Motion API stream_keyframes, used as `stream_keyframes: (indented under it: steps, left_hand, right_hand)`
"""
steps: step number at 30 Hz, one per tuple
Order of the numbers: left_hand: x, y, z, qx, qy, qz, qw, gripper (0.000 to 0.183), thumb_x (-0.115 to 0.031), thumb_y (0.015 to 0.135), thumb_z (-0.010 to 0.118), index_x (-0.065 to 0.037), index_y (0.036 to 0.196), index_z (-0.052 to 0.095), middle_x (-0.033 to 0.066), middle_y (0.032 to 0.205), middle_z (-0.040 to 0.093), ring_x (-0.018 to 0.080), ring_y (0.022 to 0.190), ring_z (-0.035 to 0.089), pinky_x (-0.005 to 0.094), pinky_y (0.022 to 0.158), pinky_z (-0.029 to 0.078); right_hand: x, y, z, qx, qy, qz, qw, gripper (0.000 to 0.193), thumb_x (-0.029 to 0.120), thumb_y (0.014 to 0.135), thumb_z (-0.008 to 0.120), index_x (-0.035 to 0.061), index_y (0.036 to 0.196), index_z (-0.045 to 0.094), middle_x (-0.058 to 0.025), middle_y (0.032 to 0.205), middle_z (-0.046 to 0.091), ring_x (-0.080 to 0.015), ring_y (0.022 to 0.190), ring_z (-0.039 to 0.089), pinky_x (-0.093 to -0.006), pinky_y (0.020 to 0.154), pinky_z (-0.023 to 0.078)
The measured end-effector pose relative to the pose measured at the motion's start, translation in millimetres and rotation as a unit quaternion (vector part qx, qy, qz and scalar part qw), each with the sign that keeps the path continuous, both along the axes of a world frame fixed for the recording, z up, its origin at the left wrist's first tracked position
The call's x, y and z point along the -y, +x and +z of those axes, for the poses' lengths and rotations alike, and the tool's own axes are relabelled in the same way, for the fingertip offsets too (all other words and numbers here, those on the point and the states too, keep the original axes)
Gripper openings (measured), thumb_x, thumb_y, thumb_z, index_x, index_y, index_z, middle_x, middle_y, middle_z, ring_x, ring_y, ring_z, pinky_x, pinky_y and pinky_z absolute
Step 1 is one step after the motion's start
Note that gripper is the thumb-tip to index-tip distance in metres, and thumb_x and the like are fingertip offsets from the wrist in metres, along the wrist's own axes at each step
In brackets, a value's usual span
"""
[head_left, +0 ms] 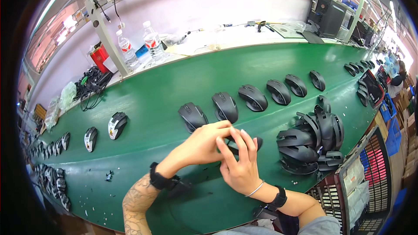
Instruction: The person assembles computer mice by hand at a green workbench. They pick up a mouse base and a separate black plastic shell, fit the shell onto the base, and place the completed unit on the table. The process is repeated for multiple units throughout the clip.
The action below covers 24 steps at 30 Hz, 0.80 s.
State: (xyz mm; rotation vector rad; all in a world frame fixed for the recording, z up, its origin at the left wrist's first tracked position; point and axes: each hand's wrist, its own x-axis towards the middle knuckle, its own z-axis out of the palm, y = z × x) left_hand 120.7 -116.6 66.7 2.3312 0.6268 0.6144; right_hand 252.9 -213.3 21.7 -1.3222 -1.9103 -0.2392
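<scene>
Left hand (202, 143) and right hand (241, 172), fingers curled in close, hold one black piece (260, 142), apparently a mouse part, mostly hidden from where I stand, over the green bench (148, 148). Beyond: six black mice (225, 106) in a slanting row. To the right: black shells (300, 143), heaped; a crate (327, 193) alongside. To the left: two white-sided mice (117, 125).

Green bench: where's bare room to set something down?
Free: between the white-marked mice and the row of black mice; also between that row and the white ledge. Crowded: black shell heap at right, mice clustered far left.
</scene>
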Motion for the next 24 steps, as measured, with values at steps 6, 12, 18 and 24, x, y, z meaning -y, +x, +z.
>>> stream_keyframes:
  steps: [6,12,18,24]
  left_hand:
    - [-15,-20,26,-0.055,-0.104,-0.081,0.990,0.049,-0.006,0.065,0.073,-0.002,0.112,0.057,0.0098,0.108,0.058,0.0213,0.097,0.059,0.0331,0.082,0.050]
    - [-94,36,-22,0.174,-0.331,-0.046,0.926,0.049,-0.023,0.087,0.060,-0.002,0.130,0.049,0.0087,0.132,0.051,0.0209,0.119,0.049,0.0374,0.099,0.039]
    - [-67,179,-80,-0.187,0.358,0.073,0.912,0.050,-0.015,0.079,0.056,0.005,0.124,0.052,0.0189,0.128,0.054,0.0282,0.125,0.045,0.0470,0.107,0.028]
    - [-79,217,-106,-0.260,0.295,0.112,0.912,0.054,-0.016,0.080,0.057,0.011,0.126,0.047,0.0262,0.133,0.046,0.0330,0.130,0.039,0.0506,0.110,0.021]
  right_hand:
    - [-14,18,5,-0.102,-0.015,0.049,0.993,0.072,0.000,0.061,0.069,0.0025,0.130,0.049,-0.0145,0.122,0.053,-0.0290,0.096,0.057,-0.0357,0.081,0.048]
    - [-14,29,16,-0.122,0.216,0.026,0.968,0.066,0.007,0.064,0.082,-0.0055,0.121,0.050,-0.0166,0.104,0.059,-0.0284,0.090,0.059,-0.0351,0.074,0.053]
    - [-3,28,8,-0.099,0.239,0.095,0.961,0.058,0.014,0.064,0.083,0.0062,0.112,0.052,-0.0133,0.110,0.047,-0.0277,0.101,0.053,-0.0458,0.087,0.051]
    - [2,19,10,-0.161,0.221,0.112,0.955,0.048,0.009,0.064,0.080,0.0091,0.106,0.058,-0.0090,0.108,0.051,-0.0233,0.085,0.061,-0.0430,0.086,0.049]
